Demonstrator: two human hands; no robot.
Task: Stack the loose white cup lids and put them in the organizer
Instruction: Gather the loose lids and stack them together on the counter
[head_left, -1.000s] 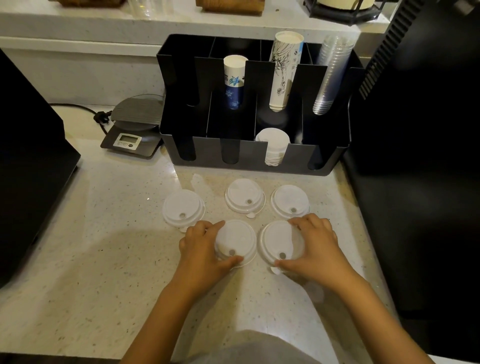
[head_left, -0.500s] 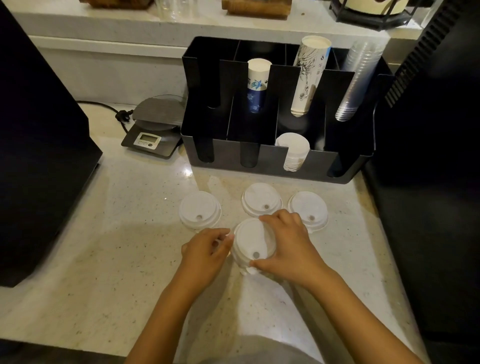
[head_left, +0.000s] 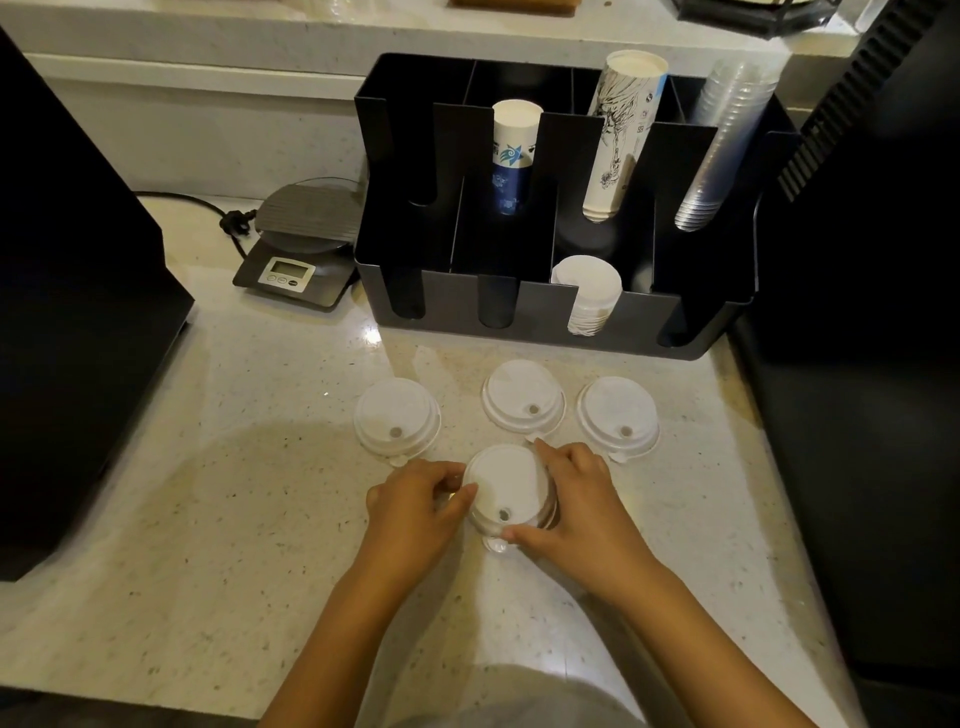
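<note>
From the head view: gripping a short stack of white lids (head_left: 506, 493) between both hands, low on the pale speckled bench (head_left: 208, 519). Left hand (head_left: 415, 506) curling against the stack's left edge, thumb and fingers closing on the rim; right hand (head_left: 576, 499) wrapping the right edge, fingertips reaching round the far side and thumb pressing near the front tab. Both hands partly closed on that stack, neither fully shut. Sitting flat on the bench just beyond the hands: a left loose lid (head_left: 397, 418), a middle loose lid (head_left: 523, 397) nearly touching the right fingertips, and a right loose lid (head_left: 617, 415), all three apart from one another. Standing farther back, a black organizer (head_left: 452, 306) with slotted front compartments; resting in one front compartment, right of centre, a stored lid stack (head_left: 587, 291). Leaning in the rear compartments: a blue-printed paper cup stack (head_left: 511, 156), a taller printed cup stack (head_left: 621, 135), and a clear plastic cup stack (head_left: 722, 145). Lying to the organizer's left, a small digital scale (head_left: 301, 244) with its cord trailing away.
</note>
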